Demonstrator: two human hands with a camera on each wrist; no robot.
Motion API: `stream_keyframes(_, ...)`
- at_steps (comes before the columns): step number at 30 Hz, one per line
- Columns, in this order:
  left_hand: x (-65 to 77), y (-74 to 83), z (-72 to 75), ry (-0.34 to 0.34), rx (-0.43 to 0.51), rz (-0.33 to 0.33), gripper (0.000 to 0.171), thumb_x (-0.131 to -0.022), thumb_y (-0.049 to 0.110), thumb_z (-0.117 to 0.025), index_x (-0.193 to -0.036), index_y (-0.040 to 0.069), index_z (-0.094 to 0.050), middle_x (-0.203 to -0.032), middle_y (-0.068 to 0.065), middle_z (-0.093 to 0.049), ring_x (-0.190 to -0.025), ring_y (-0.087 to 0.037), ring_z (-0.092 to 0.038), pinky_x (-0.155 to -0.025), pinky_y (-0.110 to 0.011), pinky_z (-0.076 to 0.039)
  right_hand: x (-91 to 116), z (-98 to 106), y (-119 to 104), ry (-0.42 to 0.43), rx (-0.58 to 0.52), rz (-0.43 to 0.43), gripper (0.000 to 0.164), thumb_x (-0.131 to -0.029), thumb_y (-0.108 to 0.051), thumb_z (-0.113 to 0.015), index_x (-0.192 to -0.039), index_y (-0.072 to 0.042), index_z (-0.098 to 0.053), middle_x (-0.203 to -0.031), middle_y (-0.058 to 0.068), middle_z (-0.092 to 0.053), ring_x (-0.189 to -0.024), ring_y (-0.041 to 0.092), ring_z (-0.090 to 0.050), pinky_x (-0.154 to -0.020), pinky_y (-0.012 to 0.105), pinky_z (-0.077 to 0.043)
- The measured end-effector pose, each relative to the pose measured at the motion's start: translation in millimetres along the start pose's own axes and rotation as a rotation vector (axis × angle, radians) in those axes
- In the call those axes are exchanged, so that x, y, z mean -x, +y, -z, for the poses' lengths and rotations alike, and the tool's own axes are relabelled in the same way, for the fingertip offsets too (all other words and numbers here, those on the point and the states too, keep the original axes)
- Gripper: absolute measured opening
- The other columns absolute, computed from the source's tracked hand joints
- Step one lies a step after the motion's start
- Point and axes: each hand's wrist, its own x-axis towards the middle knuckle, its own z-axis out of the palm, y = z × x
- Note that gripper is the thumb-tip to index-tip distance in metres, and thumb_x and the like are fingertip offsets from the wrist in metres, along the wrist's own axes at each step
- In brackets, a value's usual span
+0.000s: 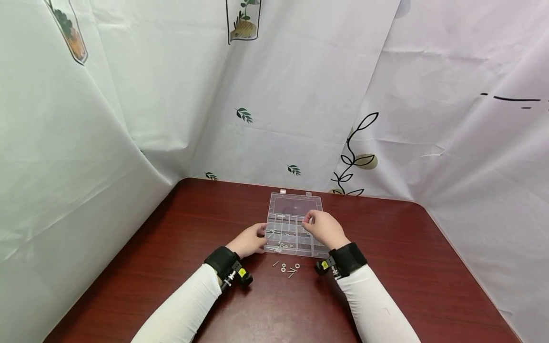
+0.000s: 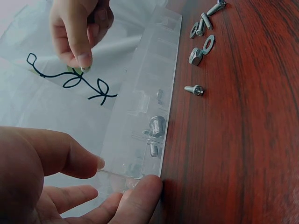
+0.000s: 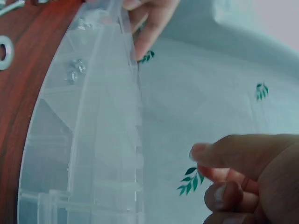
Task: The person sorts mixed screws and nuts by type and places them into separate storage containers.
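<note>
A clear plastic compartment box [image 1: 303, 247] stands on the table with its lid [image 1: 295, 206] raised at the back. Screws and washers lie in its left compartments; in the left wrist view a screw [image 2: 157, 125] shows through the front wall. My left hand [image 1: 250, 240] grips the box's left side between thumb and fingers. Above the right compartments is my right hand [image 1: 324, 228], thumb and index fingertips together. A small shiny metal piece [image 2: 85, 69] shows at those fingertips in the left wrist view, its kind too small to make out.
In front of the box, several loose screws [image 1: 292, 275], washers [image 1: 297, 266] and a nut [image 2: 195, 56] lie on the dark red wooden table [image 1: 206, 214]. White patterned cloth [image 1: 274, 95] hangs behind and along both sides. Each wrist wears a black strap with a camera.
</note>
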Motion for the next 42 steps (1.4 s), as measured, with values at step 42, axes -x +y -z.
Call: stream_keyframes(42, 0.3, 1.0, -1.0, 0.0, 0.001, -0.009, 0.061, -0.09, -0.003, -0.054, -0.147, -0.008, -0.035, -0.127, -0.028, -0.053, -0.092, -0.026, -0.065, -0.07, -0.037, -0.06, -0.8, -2.9, 3.0, -0.032, 0.014, -0.066, 0.014, -0.091, -0.023, -0.067, -0.08, -0.016, -0.063, -0.068, -0.002, -0.056, -0.057, 0.017, -0.047, -0.052, 0.03, -0.036)
